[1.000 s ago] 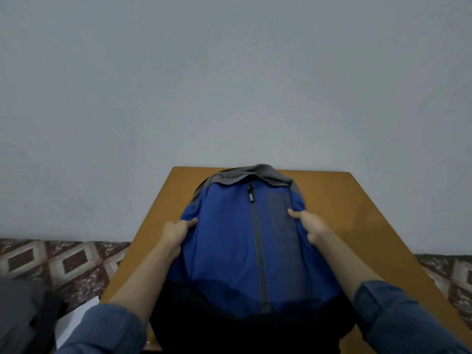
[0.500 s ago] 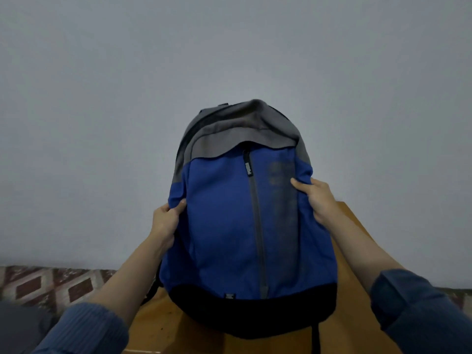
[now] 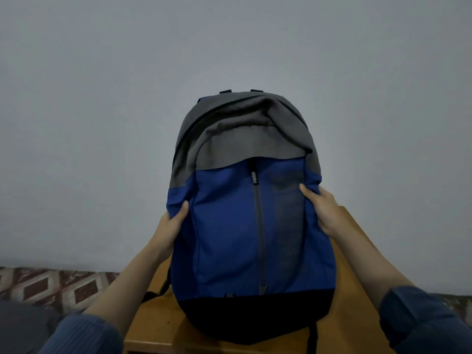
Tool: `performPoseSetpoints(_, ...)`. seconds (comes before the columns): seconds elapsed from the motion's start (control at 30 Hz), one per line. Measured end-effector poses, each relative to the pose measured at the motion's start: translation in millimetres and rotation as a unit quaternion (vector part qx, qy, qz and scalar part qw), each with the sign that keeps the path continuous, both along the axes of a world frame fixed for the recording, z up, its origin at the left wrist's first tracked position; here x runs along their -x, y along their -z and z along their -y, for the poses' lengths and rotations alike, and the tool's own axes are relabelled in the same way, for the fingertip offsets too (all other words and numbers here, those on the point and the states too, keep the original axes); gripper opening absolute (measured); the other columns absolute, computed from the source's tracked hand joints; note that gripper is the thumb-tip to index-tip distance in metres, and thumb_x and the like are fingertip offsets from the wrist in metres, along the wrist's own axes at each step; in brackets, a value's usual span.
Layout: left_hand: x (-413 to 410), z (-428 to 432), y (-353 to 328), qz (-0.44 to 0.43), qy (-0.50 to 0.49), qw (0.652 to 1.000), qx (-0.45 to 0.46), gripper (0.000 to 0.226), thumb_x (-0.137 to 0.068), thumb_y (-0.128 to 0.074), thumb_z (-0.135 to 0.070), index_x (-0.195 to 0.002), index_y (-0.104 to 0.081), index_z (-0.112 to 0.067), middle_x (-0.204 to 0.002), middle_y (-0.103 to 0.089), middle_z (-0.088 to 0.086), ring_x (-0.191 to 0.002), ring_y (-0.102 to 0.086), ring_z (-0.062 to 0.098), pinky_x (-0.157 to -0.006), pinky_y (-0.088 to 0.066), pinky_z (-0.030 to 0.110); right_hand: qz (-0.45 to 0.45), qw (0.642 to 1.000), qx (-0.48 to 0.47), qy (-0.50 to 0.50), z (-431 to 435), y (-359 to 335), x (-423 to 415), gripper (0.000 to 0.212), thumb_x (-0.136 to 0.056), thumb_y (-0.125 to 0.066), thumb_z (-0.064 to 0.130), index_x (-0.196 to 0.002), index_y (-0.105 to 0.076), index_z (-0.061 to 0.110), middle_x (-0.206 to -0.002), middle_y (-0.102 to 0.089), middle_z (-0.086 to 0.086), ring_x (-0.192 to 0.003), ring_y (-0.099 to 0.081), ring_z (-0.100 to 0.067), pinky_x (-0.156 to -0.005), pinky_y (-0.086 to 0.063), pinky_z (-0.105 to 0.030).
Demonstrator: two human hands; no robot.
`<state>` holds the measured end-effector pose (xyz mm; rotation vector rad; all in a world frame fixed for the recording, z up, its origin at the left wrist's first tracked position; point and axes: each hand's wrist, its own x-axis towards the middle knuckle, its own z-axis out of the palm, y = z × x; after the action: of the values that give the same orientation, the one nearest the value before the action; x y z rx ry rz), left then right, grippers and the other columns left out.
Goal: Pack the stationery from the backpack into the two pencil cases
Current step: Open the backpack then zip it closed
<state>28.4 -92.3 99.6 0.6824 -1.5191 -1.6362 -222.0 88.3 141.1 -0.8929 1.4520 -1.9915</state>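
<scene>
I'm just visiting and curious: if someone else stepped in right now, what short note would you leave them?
Left hand: gripping the backpack by its left side.
Right hand: gripping its right side.
The backpack stands upright on the wooden table, front zip shut as far as can be seen.
No pencil cases or stationery in view.
Done: nothing packed yet.
Left: open the backpack, take out the stationery, fill both cases.
</scene>
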Motion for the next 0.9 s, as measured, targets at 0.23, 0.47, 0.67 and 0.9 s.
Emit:
performPoseSetpoints(0.23,4,-29,29,0.084,0.056,0.995,0.024,0.072,-0.059,-0.088,-0.028,-0.121,-0.050,-0.027,-0.115,-0.061,-0.012,-0.104,-0.060,0.010,-0.079,-0.050,0.025,-0.046,0.992,-0.113,-0.038,-12,49,-27,0.045,-0.071,-0.077,0.003,-0.110,-0.060,0.017,-0.106,-0.067,0.003,-0.098,-0.064,-0.012,-0.070,-0.055,-0.019)
performPoseSetpoints(0.47,14,-34,26,0.086,0.015,0.996,0.011,0.057,-0.062,-0.085,-0.012,-0.106,-0.054,-0.029,-0.112,-0.062,-0.008,-0.101,-0.060,0.014,-0.082,-0.050,0.032,-0.008,0.994,-0.099,0.051,-10,76,-34,0.047,-0.066,-0.081,0.005,-0.108,-0.062,0.012,-0.102,-0.068,0.001,-0.094,-0.064,-0.015,-0.073,-0.051,-0.025)
performPoseSetpoints(0.67,28,-16,17,0.092,-0.004,0.996,0.011,0.065,-0.054,-0.089,-0.011,-0.111,-0.056,-0.018,-0.106,-0.064,-0.006,-0.093,-0.062,0.011,-0.068,-0.050,0.022,0.015,0.995,-0.077,0.065,7,67,-24,0.040,-0.067,-0.081,0.006,-0.103,-0.066,0.011,-0.099,-0.071,-0.002,-0.090,-0.067,-0.016,-0.070,-0.053,-0.025)
performPoseSetpoints(0.9,84,72,-49,0.065,-0.008,0.996,0.064,0.069,-0.037,-0.088,-0.021,-0.100,-0.061,-0.020,-0.103,-0.067,-0.006,-0.093,-0.063,0.012,-0.071,-0.051,0.025,-0.025,0.998,-0.018,0.050,82,6,41,0.035,-0.068,-0.080,0.008,-0.100,-0.067,0.012,-0.101,-0.071,-0.004,-0.092,-0.068,-0.017,-0.075,-0.056,-0.027)
